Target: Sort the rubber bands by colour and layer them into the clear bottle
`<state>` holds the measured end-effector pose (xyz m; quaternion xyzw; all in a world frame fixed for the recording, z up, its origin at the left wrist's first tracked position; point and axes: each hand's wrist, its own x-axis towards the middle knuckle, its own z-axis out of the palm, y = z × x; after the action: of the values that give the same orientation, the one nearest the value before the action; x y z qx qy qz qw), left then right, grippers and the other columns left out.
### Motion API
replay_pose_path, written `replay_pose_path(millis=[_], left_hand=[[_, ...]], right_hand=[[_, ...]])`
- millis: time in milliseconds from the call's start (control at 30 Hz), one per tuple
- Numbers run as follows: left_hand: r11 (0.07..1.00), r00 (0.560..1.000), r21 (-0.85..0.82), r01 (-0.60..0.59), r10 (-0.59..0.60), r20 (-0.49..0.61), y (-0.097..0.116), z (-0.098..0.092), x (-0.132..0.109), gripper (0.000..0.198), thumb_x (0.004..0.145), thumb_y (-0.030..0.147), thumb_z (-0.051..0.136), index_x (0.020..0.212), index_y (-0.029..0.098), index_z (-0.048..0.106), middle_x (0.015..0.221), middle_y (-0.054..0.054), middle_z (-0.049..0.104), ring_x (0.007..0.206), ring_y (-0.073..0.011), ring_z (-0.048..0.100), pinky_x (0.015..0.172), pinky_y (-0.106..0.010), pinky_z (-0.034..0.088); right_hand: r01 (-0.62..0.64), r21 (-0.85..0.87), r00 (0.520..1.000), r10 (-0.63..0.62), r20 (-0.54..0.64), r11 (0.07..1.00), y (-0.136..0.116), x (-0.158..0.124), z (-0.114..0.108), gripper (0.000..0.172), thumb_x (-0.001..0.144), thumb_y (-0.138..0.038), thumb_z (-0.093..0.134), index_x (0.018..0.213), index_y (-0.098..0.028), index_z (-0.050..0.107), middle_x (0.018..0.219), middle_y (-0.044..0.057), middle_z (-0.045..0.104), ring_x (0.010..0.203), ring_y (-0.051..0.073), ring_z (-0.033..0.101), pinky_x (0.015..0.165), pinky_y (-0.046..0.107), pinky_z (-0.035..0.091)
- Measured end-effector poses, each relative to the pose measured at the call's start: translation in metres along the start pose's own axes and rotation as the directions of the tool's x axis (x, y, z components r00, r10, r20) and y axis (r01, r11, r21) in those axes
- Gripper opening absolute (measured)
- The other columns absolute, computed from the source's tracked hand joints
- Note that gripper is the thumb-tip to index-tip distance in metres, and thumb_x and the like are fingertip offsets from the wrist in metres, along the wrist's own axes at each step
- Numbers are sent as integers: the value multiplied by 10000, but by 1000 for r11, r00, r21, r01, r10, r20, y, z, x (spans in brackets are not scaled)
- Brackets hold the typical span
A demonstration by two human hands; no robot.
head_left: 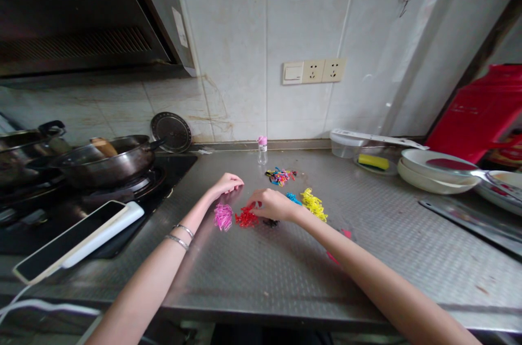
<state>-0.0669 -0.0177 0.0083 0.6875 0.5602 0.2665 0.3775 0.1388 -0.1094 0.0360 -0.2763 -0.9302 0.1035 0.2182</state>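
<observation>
Small piles of tiny elastic bands lie sorted by colour on the steel counter [285, 274]: pink [223, 217], red [246, 218], blue [293, 198], yellow [314, 203], and a mixed-colour heap [279, 176] farther back. My right hand [272, 204] rests over the red pile, fingers curled and pinched at a red band. A little dark pile shows just under that hand. My left hand [227, 183] lies knuckles-up on the counter above the pink pile, fingers curled under. A small clear bottle with a pink cap [262, 150] stands behind the heaps.
A stove with pans [106, 159] stands at the left, with a phone on a white power bank [77, 238] at its front. Stacked white plates [434, 170], a sponge dish [374, 162] and a plastic tub [343, 145] sit at the right back. A wall socket [314, 71] is above.
</observation>
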Motion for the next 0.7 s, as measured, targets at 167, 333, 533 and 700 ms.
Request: replay_pose_path(millis=[167, 333, 533, 700], left_hand=[[998, 1000, 61, -12, 11, 15, 5, 3, 3, 261, 662, 335, 567, 780, 116, 648, 522, 20, 511, 371, -41, 350, 357, -172, 230], [967, 974, 117, -225, 223, 30, 19, 22, 14, 192, 657, 244, 567, 742, 94, 652, 645, -46, 623, 546, -102, 520, 516, -203, 385], [862, 916, 322, -392, 399, 49, 40, 53, 29, 262, 681, 270, 571, 860, 110, 677, 720, -62, 653, 624, -139, 549, 612, -239, 396], [788, 885, 421, -449, 458, 87, 47, 71, 41, 263, 701, 237, 563, 922, 157, 682, 703, -48, 649, 607, -141, 536, 611, -240, 386]], right_hand=[[-103, 42, 982, 108, -155, 994, 38, -5, -21, 175, 751, -207, 524, 847, -171, 666, 796, 38, 651, 687, 110, 549, 654, 205, 400], [-327, 54, 888, 326, -325, 944, 89, -27, -45, 199, 760, -244, 499, 799, -162, 676, 759, 41, 665, 654, 121, 558, 627, 213, 409], [-475, 55, 805, 459, -376, 878, 128, -53, -52, 209, 735, -251, 505, 785, -164, 687, 743, 42, 676, 662, 137, 575, 634, 219, 424], [-522, 41, 781, 498, -377, 852, 141, -59, -45, 220, 738, -275, 502, 803, -174, 687, 766, 44, 678, 679, 142, 585, 646, 221, 428]])
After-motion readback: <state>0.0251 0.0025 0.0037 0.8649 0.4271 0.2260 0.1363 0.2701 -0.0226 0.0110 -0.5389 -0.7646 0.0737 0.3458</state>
